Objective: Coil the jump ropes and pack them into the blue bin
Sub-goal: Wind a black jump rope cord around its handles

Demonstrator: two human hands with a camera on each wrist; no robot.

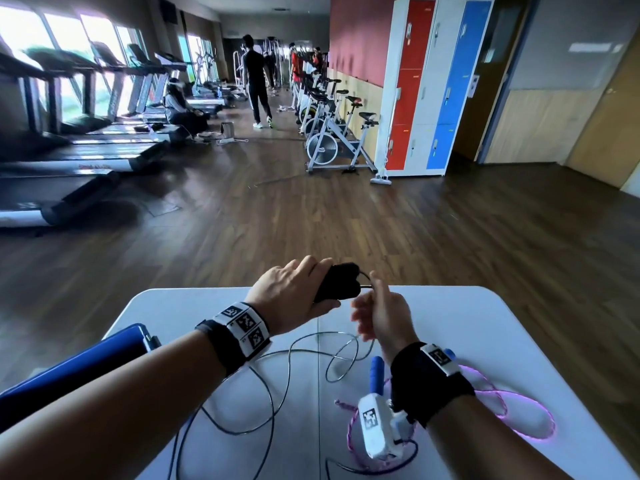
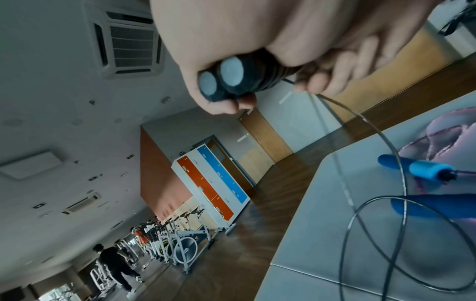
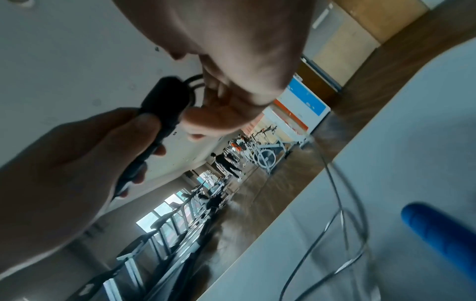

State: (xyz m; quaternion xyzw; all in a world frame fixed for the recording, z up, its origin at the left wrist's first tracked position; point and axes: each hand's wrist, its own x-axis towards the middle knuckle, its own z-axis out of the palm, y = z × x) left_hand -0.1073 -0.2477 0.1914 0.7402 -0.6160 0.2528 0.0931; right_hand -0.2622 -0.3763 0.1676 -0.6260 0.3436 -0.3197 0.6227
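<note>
My left hand [image 1: 294,289] grips the two black handles [image 1: 341,282] of a jump rope together, raised over the far edge of the white table [image 1: 485,323]. Their grey end caps [image 2: 224,77] show in the left wrist view. My right hand [image 1: 377,313] pinches the thin black cable [image 1: 365,277] just where it leaves the handles. The rest of the cable [image 1: 277,386] lies in loose loops on the table. A second rope with blue handles [image 1: 376,374] and a glowing pink cord [image 1: 526,417] lies under my right wrist. The blue bin [image 1: 86,368] stands at the table's left.
The table stands on a wooden gym floor. Treadmills [image 1: 69,140] line the left side, exercise bikes [image 1: 332,140] and red, white and blue lockers [image 1: 433,84] the right. A person [image 1: 256,81] walks away in the distance and another sits by the treadmills.
</note>
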